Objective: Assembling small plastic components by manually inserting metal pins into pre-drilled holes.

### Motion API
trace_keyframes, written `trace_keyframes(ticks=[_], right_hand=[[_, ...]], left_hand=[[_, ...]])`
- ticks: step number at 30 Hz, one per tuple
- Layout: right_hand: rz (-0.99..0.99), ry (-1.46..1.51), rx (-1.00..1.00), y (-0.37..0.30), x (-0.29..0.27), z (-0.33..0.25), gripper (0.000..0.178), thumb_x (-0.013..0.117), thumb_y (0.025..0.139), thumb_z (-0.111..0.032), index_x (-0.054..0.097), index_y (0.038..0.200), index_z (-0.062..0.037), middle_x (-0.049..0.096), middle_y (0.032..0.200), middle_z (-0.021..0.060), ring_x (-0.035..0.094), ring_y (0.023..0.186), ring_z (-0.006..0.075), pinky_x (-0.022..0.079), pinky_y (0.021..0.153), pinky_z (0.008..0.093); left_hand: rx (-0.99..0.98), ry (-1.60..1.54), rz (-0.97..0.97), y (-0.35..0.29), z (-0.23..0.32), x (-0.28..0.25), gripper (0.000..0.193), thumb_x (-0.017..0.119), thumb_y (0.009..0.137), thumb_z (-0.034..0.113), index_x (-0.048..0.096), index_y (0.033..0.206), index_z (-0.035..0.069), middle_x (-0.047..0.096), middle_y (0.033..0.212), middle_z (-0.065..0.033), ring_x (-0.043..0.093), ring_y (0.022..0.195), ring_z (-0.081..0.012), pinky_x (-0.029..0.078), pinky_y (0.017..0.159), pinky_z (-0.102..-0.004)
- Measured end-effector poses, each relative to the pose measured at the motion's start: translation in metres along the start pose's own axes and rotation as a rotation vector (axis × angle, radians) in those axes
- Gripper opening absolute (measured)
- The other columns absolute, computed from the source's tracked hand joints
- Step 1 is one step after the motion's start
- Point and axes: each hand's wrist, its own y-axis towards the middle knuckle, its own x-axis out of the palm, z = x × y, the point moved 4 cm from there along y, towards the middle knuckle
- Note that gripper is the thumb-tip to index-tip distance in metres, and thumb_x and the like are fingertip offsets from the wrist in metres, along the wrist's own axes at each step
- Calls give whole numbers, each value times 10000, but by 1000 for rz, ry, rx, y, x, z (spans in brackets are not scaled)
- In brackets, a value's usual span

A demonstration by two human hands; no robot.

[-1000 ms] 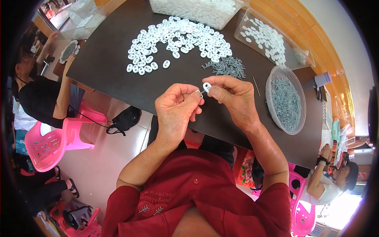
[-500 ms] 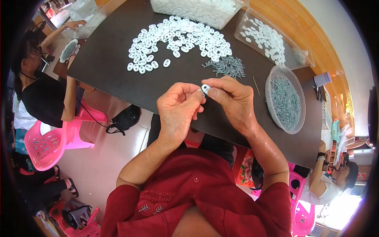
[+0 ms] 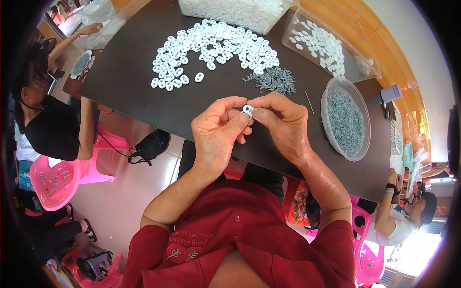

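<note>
A small white oval plastic piece (image 3: 248, 109) with dark round holes is pinched between both hands, just above the near table edge. My left hand (image 3: 213, 137) has its thumb and forefinger closed on its left side. My right hand (image 3: 284, 122) grips the other side with thumb and forefinger. Whether a screw sits in the piece, I cannot tell. Beyond my hands, many similar two-holed white pieces (image 3: 218, 31) are spread in an arc. A heap of small grey screws (image 3: 276, 80) lies just past my right hand.
On the right stands a round clear tub (image 3: 326, 120) of grey screws, beside a thin stick (image 3: 309, 103). Two clear bins hold white pieces: one (image 3: 235, 21) at the far edge, another (image 3: 360, 72) at far right. People sit at left and right.
The white piece has turned and sits slightly lower between my fingertips, its holes facing up more. My left thumb has come up against it. The whole view has shifted slightly.
</note>
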Motion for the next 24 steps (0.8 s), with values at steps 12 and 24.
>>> trace_keyframes(ticks=[12,24], right_hand=[[52,29,-12,-17,-30,-10,236,615,814,60,618,1043,5,590,862,28,519,762,69,443,693,235],[165,-402,-347,-27,-83,-25,375,709,658,73,642,1014,-25,598,831,61,521,680,140,443,602,249]], left_hand=[[40,-58,-64,4,-7,36,254,589,869,-29,590,1123,-54,621,794,-78,585,667,-105,472,548,-212],[-94,-22,-81,8,-18,88,227,566,892,21,592,1086,-96,666,915,-151,615,692,-150,516,625,-254]])
